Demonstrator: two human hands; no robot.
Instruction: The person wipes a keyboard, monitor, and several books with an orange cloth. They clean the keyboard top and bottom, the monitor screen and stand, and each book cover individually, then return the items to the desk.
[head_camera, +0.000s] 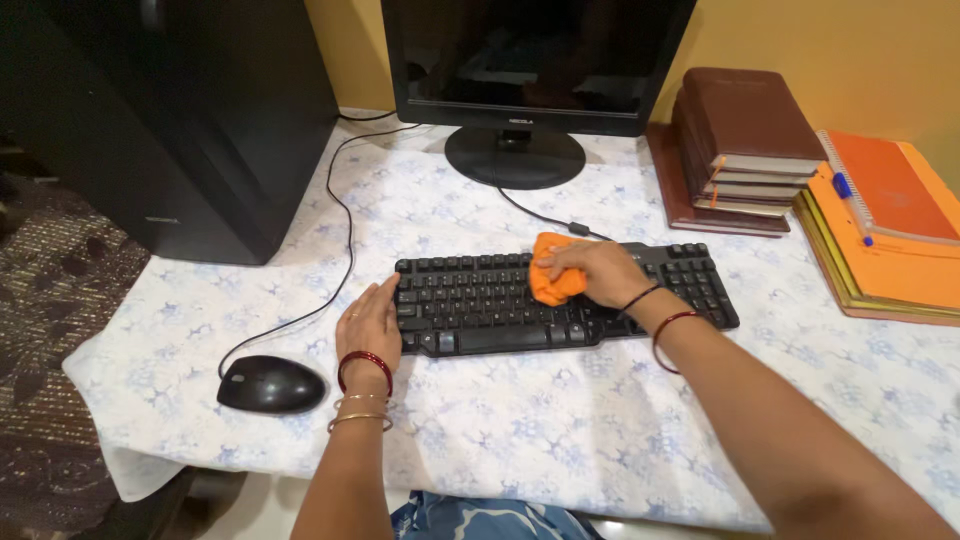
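1. The table carries everything, under a white cloth with a pale blue flower print.
2. A black computer tower stands at the back left.
3. A black monitor stands on its round foot at the back middle, its screen dark.
4. A pile of brown books lies at the back right, with orange notebooks just beside it and a blue pen on top of them.
5. The black keyboard lies in the middle of the table, in front of the monitor.
6. The black mouse rests near the left front, its cable running back.
7. The left hand lies flat, fingers together, touching the keyboard's left end.
8. The right hand is closed on a bunched orange cloth, pressing it onto the keys right of the middle.
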